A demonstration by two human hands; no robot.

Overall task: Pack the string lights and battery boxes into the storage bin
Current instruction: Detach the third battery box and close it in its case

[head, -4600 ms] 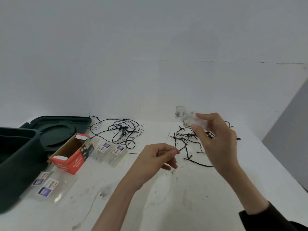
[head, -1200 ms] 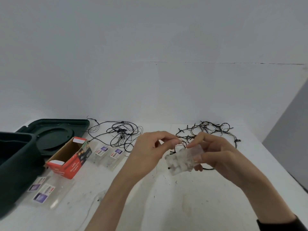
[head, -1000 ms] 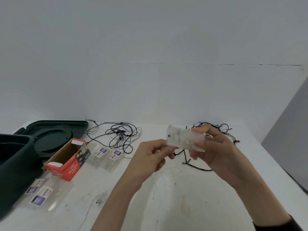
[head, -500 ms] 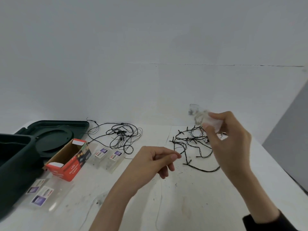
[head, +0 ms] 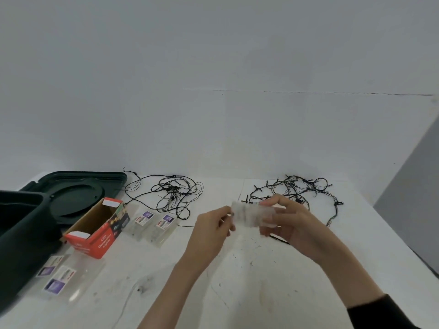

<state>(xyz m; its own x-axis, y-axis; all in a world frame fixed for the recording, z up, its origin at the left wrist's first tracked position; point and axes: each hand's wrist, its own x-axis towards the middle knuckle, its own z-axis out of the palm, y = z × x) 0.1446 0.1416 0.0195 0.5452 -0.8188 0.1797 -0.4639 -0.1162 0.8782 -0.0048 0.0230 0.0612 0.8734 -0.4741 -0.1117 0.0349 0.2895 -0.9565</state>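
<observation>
Table [head: 237,281]; blurred battery box [head: 249,214] between hands.

right hand [head: 288,224] | lowered from raised | clear battery box [head: 251,213] back beside left hand [head: 213,230] fingertips

left hand [head: 212,227] pinching, right hand [head: 288,220] gripping

Two hands hold a clear battery box above a white bench

The right hand [head: 291,222] grips the blurred clear battery box [head: 251,213] while the left hand [head: 212,227] pinches at its left end. Behind them lie two tangles of dark string lights [head: 297,189], one at centre [head: 171,193]. To the left sit an open red carton [head: 98,227], clear packets [head: 152,224], a dark lid [head: 76,188] and a dark storage bin [head: 21,236] on the bench [head: 261,281].
</observation>
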